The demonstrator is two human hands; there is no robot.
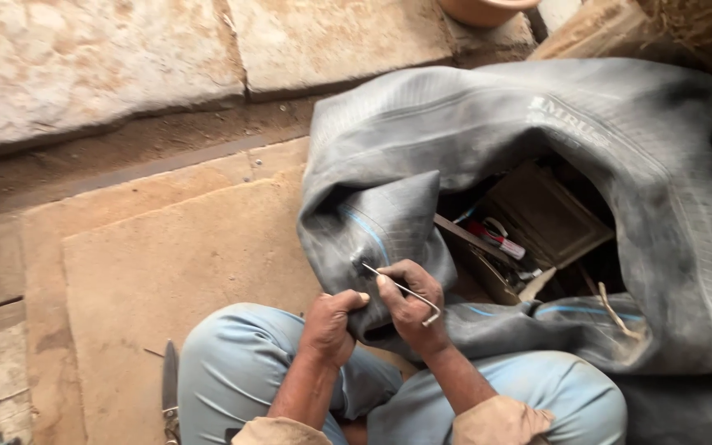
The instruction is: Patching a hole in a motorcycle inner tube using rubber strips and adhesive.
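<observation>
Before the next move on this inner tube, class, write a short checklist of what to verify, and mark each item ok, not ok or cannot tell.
1. Left hand grips the fold of the inner tube: ok.
2. Right hand holds the thin metal tool: ok.
3. Tool tip meets the valve spot on the tube: ok.
4. Tube rests steady across the lap: ok.
5. Tool seated in the valve: cannot tell.
6. Wooden box of small items within reach: ok.
</observation>
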